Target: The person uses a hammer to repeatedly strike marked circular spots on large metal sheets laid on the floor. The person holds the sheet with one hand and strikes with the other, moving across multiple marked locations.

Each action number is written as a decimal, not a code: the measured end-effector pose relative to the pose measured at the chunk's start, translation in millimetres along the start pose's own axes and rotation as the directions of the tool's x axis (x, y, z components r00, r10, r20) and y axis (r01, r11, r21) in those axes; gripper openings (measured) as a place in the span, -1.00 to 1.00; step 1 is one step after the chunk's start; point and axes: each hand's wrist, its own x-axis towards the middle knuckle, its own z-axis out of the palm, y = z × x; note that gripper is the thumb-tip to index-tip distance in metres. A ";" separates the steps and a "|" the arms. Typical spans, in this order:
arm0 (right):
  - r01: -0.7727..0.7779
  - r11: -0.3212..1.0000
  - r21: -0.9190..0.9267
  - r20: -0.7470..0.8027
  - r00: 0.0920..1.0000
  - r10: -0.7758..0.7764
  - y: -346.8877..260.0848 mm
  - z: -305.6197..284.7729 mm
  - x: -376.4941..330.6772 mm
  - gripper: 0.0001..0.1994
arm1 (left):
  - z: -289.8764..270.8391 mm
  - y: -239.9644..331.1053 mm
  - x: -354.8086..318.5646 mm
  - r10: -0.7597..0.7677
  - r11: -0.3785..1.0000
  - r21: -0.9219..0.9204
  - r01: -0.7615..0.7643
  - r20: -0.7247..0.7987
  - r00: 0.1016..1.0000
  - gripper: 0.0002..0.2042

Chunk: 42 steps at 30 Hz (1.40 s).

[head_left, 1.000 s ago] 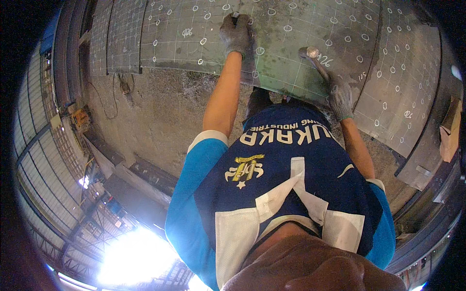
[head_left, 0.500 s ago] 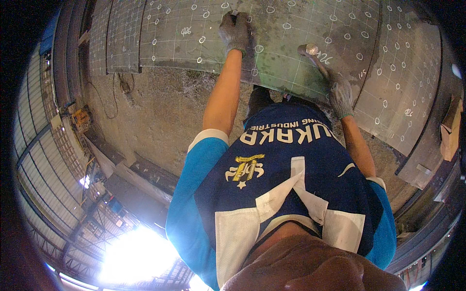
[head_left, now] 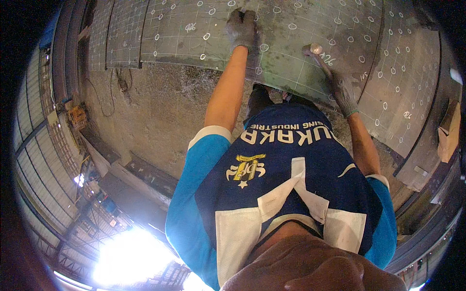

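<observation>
My left hand, in a grey knit glove, is closed over the far part of a grey-green metal plate. Its fingers are drawn together, and whatever they may hold is hidden. My right hand, gloved too, grips a hammer by its handle. The round metal head of the hammer is above the plate, to the right of my left hand and nearer to me. White chalk grid lines, small circles and handwritten marks cover the plate.
More chalk-marked plates lie at the left and at the right, with dark seams between them. Rough ground shows along the near edge. A cable lies on it. A brown cardboard-like piece is at the far right.
My left hand appears slightly farther right and higher in view. The hammer has shifted slightly right along with the plate markings; my right hand keeps its grip.
</observation>
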 end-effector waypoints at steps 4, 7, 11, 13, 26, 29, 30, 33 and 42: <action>-0.187 0.933 0.307 0.092 0.982 0.167 -73.3 -43.1 20.2 -0.69 | 9.5 -13.1 5.1 -0.071 0.995 -0.071 0.076 0.064 0.995 -0.62; 0.303 0.952 0.039 -0.176 0.940 -0.292 -65.5 -24.1 61.2 -0.71 | 17.3 -23.6 7.8 -0.084 0.986 -0.132 0.100 0.124 0.989 -0.62; 0.323 0.905 0.276 -0.255 0.933 -0.255 -168.8 -98.7 118.4 -0.72 | 13.9 -27.7 6.5 0.093 0.994 0.055 -0.095 0.042 0.995 -0.60; 0.365 0.763 0.534 -0.319 0.922 -0.217 -197.1 -124.3 144.1 -0.74 | 10.9 -22.6 2.2 0.096 0.993 0.058 -0.100 0.063 0.993 -0.58; 0.055 0.951 0.306 0.106 0.990 -0.091 -102.0 -52.5 118.6 -0.72 | 14.2 -26.1 1.3 -0.042 0.960 -0.273 0.060 0.068 0.997 -0.65; 0.227 0.968 0.107 -0.090 0.972 -0.218 -76.7 -46.9 72.5 -0.78 | -22.5 6.0 -4.7 -0.239 0.906 -0.379 0.188 -0.090 0.967 -0.69; 0.168 0.979 0.113 -0.054 0.985 -0.163 -72.0 -43.1 62.4 -0.79 | -35.8 -9.0 -7.5 -0.220 0.885 -0.440 0.151 -0.108 0.970 -0.70; 0.058 0.995 0.076 -0.014 0.998 -0.057 -33.2 -26.6 42.3 -0.80 | -52.5 -24.6 -17.2 -0.151 0.883 -0.463 0.073 -0.132 0.980 -0.72; -0.034 0.999 0.003 0.124 0.992 0.034 68.1 20.7 18.4 -0.62 | -69.8 27.3 -94.8 -0.054 0.985 -0.156 0.072 0.120 0.991 -0.60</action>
